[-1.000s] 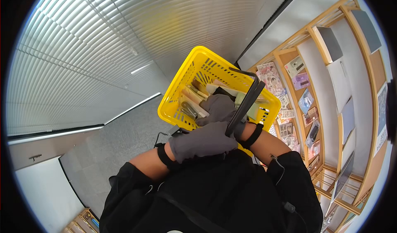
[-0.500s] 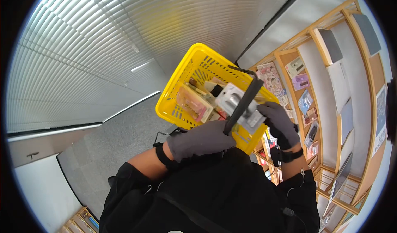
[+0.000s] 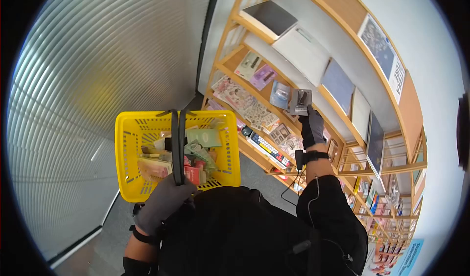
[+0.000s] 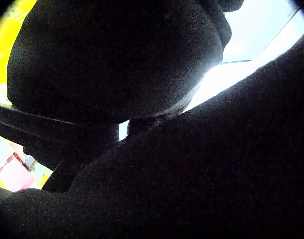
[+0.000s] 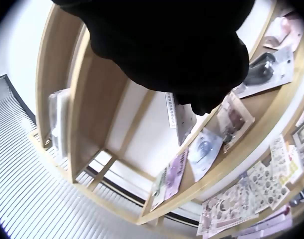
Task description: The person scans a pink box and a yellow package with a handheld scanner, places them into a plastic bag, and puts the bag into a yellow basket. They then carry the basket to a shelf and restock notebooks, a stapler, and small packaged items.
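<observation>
In the head view my gloved left hand (image 3: 164, 203) grips the black handles (image 3: 178, 146) of a yellow shopping basket (image 3: 226, 151). Several packaged goods lie in the basket, among them a pale green box (image 3: 205, 138) and a red pack (image 3: 192, 174). My gloved right hand (image 3: 314, 126) reaches to the wooden shelf and pinches a grey blister pack (image 3: 300, 99) by its lower edge; a dark item shows inside it. In the right wrist view that pack (image 5: 184, 122) sticks out from under the dark hand, close over the shelf's other packs. The left wrist view is mostly dark glove.
Beside the held pack on the shelf (image 3: 230, 65) lie a blue pack (image 3: 280, 95), a purple pack (image 3: 263, 76) and a pale card pack (image 3: 248, 64). Sticker sheets (image 3: 240, 99) and a keyboard (image 3: 268, 149) sit lower. Blinds (image 3: 147, 55) stand on the left.
My right hand came out of the basket with the blister pack and carried it right to the shelf. My view turned right, and the basket now appears farther left, held by my left hand.
</observation>
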